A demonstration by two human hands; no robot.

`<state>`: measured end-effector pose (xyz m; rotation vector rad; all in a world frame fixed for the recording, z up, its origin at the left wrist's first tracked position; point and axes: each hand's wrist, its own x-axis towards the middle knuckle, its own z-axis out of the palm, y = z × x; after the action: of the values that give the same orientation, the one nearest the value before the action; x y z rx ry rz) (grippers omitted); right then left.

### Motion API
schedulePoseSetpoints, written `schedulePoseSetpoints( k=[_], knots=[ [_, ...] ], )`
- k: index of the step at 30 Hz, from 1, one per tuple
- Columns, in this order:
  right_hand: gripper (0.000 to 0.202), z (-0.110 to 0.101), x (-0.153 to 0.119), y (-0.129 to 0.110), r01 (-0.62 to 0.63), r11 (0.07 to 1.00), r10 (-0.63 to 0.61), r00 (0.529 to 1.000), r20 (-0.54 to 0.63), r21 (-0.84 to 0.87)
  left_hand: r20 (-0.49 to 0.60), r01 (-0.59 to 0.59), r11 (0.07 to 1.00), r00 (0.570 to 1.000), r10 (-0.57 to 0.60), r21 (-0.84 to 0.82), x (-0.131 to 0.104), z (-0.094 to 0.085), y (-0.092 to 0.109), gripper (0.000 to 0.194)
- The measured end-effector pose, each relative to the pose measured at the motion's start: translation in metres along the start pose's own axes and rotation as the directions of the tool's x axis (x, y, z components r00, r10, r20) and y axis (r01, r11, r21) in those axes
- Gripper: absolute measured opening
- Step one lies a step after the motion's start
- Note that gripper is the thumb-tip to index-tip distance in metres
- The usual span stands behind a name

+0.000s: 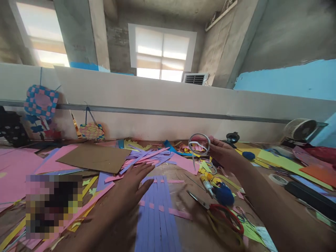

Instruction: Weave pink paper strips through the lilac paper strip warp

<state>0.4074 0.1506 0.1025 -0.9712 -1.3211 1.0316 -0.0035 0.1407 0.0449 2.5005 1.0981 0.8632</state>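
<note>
My right hand (pixel 219 148) is raised at the far side of the table, its fingers gripping a thin roll of clear tape (pixel 191 143) with a short tail hanging down. My left hand (pixel 139 180) hovers, fingers extended, by the top end of a sheet of purple paper strips (pixel 159 224). Two pink strips (pixel 178 212) run crosswise through the purple ones. To the right of this weave lie red-handled scissors (pixel 227 213), a glue tube (pixel 206 183) and a ball of blue yarn (pixel 223 195).
Brown cardboard (pixel 94 157) lies at the left, beside heaped purple and pink strips (pixel 147 155). Woven paper hangings (pixel 91 130) hang on the low white partition (pixel 157 127). A small fan (pixel 300 128) and a black case (pixel 312 198) are on the right.
</note>
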Motion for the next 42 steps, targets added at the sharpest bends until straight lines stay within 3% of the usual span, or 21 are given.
schedulePoseSetpoints(
  k=[3, 5, 10, 14, 16, 21, 27, 30, 33, 35, 38, 42],
  knots=[
    [0.034, 0.009, -0.032, -0.019, -0.029, 1.000, 0.029, 0.998, 0.063, 0.003, -0.044, 0.029, 0.970, 0.998, -0.041, -0.243, 0.018, -0.014, 0.040, 0.054],
    [0.034, 0.017, -0.052, -0.028, -0.051, 0.999, 0.051, 0.993, 0.110, -0.001, -0.018, 0.054, 0.905, 0.998, -0.067, -0.422, 0.029, -0.017, 0.068, 0.058],
    [0.036, 0.031, -0.093, -0.045, -0.082, 0.996, 0.086, 0.980, 0.180, -0.032, 0.109, 0.059, 0.758, 0.994, 0.016, -0.649, 0.049, 0.001, 0.122, 0.062],
    [0.035, 0.029, -0.117, -0.061, -0.107, 0.991, 0.120, 0.979, 0.165, -0.085, 0.205, 0.071, 0.663, 0.971, 0.126, -0.746, 0.054, 0.015, 0.155, 0.043],
    [0.035, 0.026, -0.130, -0.068, -0.098, 0.988, 0.113, 0.985, 0.131, -0.115, 0.220, 0.096, 0.617, 0.967, 0.128, -0.781, 0.053, 0.018, 0.166, 0.038],
    [0.035, 0.025, -0.162, -0.071, -0.021, 0.983, 0.024, 1.000, 0.014, -0.184, 0.212, 0.178, 0.556, 0.977, -0.003, -0.812, 0.041, 0.028, 0.176, 0.038],
    [0.046, 0.031, -0.196, -0.036, 0.021, 0.961, -0.055, 0.992, -0.118, -0.275, 0.240, 0.249, 0.494, 0.967, -0.083, -0.833, 0.018, 0.048, 0.179, 0.044],
    [0.042, 0.043, -0.211, -0.023, 0.097, 0.912, -0.194, 0.958, -0.210, -0.398, 0.241, 0.259, 0.479, 0.965, -0.100, -0.839, 0.007, 0.058, 0.182, 0.048],
    [0.031, 0.061, -0.228, -0.016, 0.137, 0.865, -0.322, 0.889, -0.326, -0.482, 0.215, 0.247, 0.479, 0.969, -0.120, -0.842, -0.003, 0.066, 0.187, 0.047],
    [0.024, 0.076, -0.238, -0.010, 0.113, 0.885, -0.305, 0.873, -0.380, -0.452, 0.199, 0.232, 0.488, 0.973, -0.119, -0.842, -0.010, 0.070, 0.191, 0.043],
    [0.027, 0.095, -0.251, 0.003, 0.082, 0.946, -0.200, 0.910, -0.363, -0.315, 0.172, 0.205, 0.494, 0.979, -0.111, -0.845, -0.019, 0.077, 0.198, 0.039],
    [0.028, 0.105, -0.260, 0.012, 0.060, 0.989, -0.109, 0.914, -0.391, -0.136, 0.141, 0.171, 0.515, 0.985, -0.096, -0.840, -0.027, 0.082, 0.205, 0.034]
  ],
)
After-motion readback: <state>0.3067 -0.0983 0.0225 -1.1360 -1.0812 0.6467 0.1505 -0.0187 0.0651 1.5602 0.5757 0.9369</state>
